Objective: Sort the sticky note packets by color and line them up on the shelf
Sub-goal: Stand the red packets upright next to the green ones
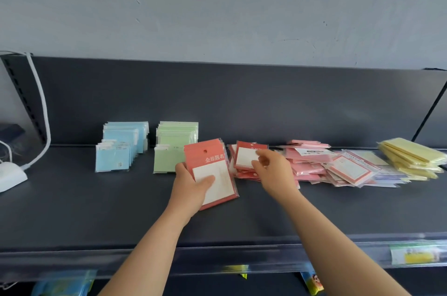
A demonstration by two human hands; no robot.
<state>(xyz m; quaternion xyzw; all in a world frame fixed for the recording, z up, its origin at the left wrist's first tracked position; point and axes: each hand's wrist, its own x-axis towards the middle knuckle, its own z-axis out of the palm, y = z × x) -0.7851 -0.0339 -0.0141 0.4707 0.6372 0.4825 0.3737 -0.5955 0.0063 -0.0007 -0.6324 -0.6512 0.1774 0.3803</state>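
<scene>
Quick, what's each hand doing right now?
Left hand: grips a stack of red packets.
Right hand: pinches a loose red packet.

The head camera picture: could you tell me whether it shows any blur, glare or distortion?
Head view: light is soft and even, without hard shadows; head view: wide-angle bending bows the front edge of the shelf; head view: the blue packets and green packets look soft, the price label is blurred.

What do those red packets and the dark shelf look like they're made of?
The red packets: paper or card in a glossy clear plastic sleeve, judging by the shiny edges. The shelf: probably painted metal, matte dark grey with a faint sheen.
</scene>
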